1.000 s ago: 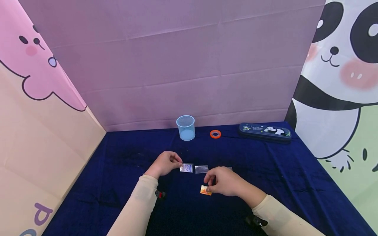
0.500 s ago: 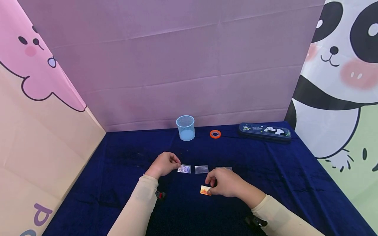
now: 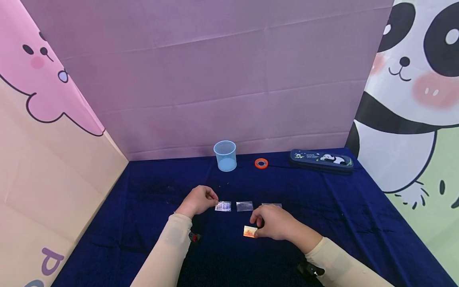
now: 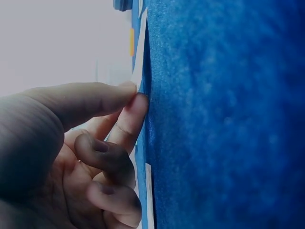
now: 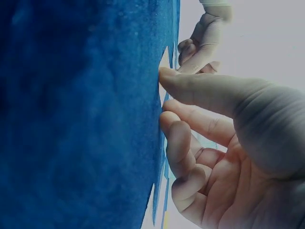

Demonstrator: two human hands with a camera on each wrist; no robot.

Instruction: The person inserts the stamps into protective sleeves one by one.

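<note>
My left hand (image 3: 198, 200) pinches the left edge of a small clear sleeve (image 3: 223, 206) with a purple-and-white printed card in it. In the left wrist view, thumb and forefinger meet on its thin edge (image 4: 141, 52), just off the blue cloth. A small orange-and-cream printed card (image 3: 250, 231) lies on the cloth nearer the body. The thumb of my right hand (image 3: 275, 222) touches that card's right edge, while its forefinger stands apart from the thumb. In the right wrist view the thumb rests against the card (image 5: 165, 58), and the other fingers are loosely bent.
A second clear sleeve (image 3: 245, 206) lies right of the purple one. Another sleeve (image 3: 276, 205) is partly hidden behind the right hand. Along the back stand a light blue mesh cup (image 3: 226, 156), an orange tape roll (image 3: 261, 163) and a dark blue panda pencil case (image 3: 321, 161).
My left hand has drawn the sleeve with the purple card slightly left and toward the body. The right hand has shifted a little right, uncovering more of the orange card, which stays put.
</note>
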